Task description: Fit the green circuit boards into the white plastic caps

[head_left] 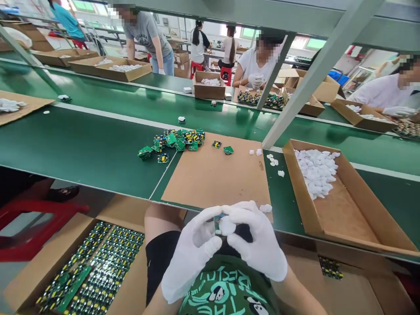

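Note:
Both my hands wear white gloves and meet low in the middle of the head view, over my lap. My left hand (197, 249) grips a small green circuit board (217, 224) at its edge. Between the thumb and fingers of my right hand (257, 238) is a round white piece (227, 226), held against the board's face. Beyond them a brown cardboard sheet (216, 179) lies on the green bench. A heap of green boards (177, 141) with yellow parts covers its far left corner, and two single boards lie to the right of the heap.
An open carton (354, 210) with white pieces (316, 170) stands at the right. A box of boards (108, 262) sits low at the left near a red stool (39, 218). A slanted metal post (305, 83) rises behind the sheet. Several people work across the green belt (131, 103).

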`<state>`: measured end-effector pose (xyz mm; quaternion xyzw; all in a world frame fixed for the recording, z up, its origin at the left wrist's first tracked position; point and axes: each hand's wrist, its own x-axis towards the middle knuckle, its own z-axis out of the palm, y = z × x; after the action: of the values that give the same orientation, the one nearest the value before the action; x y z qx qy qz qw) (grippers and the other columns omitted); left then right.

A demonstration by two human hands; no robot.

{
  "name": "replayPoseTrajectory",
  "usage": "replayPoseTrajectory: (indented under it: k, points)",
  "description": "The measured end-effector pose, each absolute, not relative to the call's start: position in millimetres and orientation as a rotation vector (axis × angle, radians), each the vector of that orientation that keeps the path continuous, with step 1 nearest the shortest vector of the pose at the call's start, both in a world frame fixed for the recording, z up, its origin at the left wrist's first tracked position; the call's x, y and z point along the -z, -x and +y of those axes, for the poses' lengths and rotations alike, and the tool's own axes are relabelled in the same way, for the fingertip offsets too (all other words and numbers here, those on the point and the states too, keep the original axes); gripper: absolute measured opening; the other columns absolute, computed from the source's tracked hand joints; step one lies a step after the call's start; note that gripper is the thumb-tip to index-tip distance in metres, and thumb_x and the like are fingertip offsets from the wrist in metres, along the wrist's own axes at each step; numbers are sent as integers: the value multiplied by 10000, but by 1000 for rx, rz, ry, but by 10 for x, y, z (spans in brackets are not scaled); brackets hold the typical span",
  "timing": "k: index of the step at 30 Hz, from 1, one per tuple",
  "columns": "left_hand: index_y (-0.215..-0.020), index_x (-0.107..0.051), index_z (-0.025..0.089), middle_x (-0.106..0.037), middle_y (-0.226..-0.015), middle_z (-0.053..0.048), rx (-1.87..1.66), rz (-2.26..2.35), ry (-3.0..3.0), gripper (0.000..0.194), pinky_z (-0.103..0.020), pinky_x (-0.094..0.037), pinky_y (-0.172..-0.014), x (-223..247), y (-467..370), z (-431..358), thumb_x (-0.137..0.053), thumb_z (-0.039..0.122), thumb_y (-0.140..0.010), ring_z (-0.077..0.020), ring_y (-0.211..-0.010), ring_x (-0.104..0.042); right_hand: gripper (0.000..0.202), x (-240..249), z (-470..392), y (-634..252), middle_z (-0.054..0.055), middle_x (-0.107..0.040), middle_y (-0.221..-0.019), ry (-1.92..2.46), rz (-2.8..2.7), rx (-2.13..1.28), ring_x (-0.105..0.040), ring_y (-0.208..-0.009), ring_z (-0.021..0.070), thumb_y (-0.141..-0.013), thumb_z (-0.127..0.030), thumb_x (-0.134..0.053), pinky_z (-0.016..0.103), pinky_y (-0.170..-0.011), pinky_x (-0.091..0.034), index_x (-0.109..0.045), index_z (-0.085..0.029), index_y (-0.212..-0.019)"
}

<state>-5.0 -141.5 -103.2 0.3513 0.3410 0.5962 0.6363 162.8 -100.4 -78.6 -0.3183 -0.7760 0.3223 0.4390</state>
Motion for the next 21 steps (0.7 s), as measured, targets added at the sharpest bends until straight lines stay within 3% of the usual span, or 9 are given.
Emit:
replayPoseTrajectory:
  k: [3,6,8,10,12,17,21]
  points:
    - [-1320,-651,301,-681,-1282,-96,-1321,729,-770,530,-353,-555,-939,1008,-17,-1338,-794,385,-817,-266,-1096,-662,415,961,-900,-1672,7,-745,-994,662,-1902,-638,-664,-1113,257,-889,-259,-711,482,-1036,-480,-526,-332,-1254]
    - [-1390,-581,304,-659,-1271,-110,-1250,725,-777,640,-349,-566,-869,993,-24,-1211,-767,508,-812,-265,-1062,-654,351,985,-829,-1729,12,-734,-1029,702,-1957,-557,-688,-1044,241,-878,-172,-695,457,-983,-521,-565,-332,-1163]
    - [-1299,-644,229,-700,-1020,-98,-1113,746,-849,572,-294,-568,-703,978,4,-1116,-716,560,-838,-206,-825,-670,337,954,-795,-1759,33,-736,-1042,718,-2033,-536,-694,-1011,246,-859,-157,-696,440,-929,-552,-589,-302,-1143]
    - [-1118,-705,156,-636,-783,-39,-942,773,-912,463,-225,-494,-522,955,40,-1036,-665,552,-881,-122,-575,-581,348,928,-769,-1766,48,-744,-1022,704,-2071,-536,-697,-1000,248,-857,-151,-684,415,-887,-575,-589,-266,-1172]
    - [-1018,-698,135,-583,-742,-10,-854,769,-918,422,-187,-421,-437,929,67,-985,-624,537,-915,-76,-483,-510,329,933,-747,-1740,47,-746,-970,682,-2048,-554,-703,-999,246,-882,-171,-663,393,-856,-590,-574,-247,-1190]
    - [-1034,-652,148,-558,-779,-2,-890,740,-912,369,-170,-419,-462,931,63,-982,-572,500,-959,-58,-511,-499,230,1088,-671,-1593,40,-757,-952,538,-1937,-534,-730,-966,216,-1007,-300,-544,400,-860,-598,-523,-252,-1230]
    - [-1026,-615,146,-578,-774,-8,-925,770,-898,341,-171,-363,-439,997,22,-1013,-559,479,-973,-45,-483,-439,229,1183,-612,-1561,-11,-752,-826,408,-1923,-541,-739,-855,169,-1046,-327,-500,359,-853,-593,-499,-264,-1266]
